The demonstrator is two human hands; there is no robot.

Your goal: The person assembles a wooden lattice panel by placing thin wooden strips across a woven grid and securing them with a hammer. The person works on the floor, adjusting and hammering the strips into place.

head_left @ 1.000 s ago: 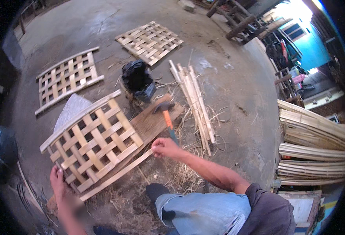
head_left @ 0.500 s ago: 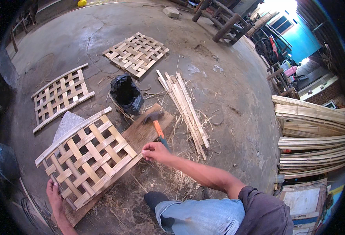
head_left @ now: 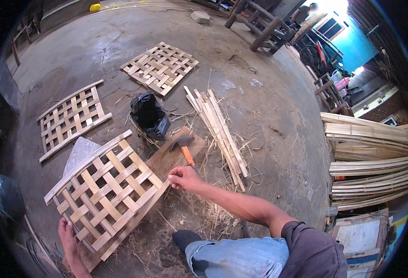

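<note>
A woven bamboo panel (head_left: 109,185) lies tilted in front of me, over a wooden board (head_left: 167,155) and a grey stone block (head_left: 81,155). My left hand (head_left: 69,243) grips the panel's near left edge, its fingers partly hidden. At the panel's near right side, my right hand (head_left: 183,179) pinches the end of a flat bamboo strip (head_left: 137,220). That strip runs along the panel's near edge, with a narrow gap at its lower end. Just beyond my right hand, a claw hammer (head_left: 185,150) with an orange and dark handle rests on the board.
Two more woven panels (head_left: 74,118) (head_left: 160,67) lie on the concrete floor. A black plastic-lined container (head_left: 149,116) stands beyond the board. Loose bamboo strips (head_left: 218,134) and shavings lie to its right; bundled strips (head_left: 370,160) are stacked at the far right. A person (head_left: 303,16) is in the background.
The bamboo strip's lower end has come slightly away from the panel's near edge. My left hand has shifted a little downward and right; my right hand has hardly moved.
</note>
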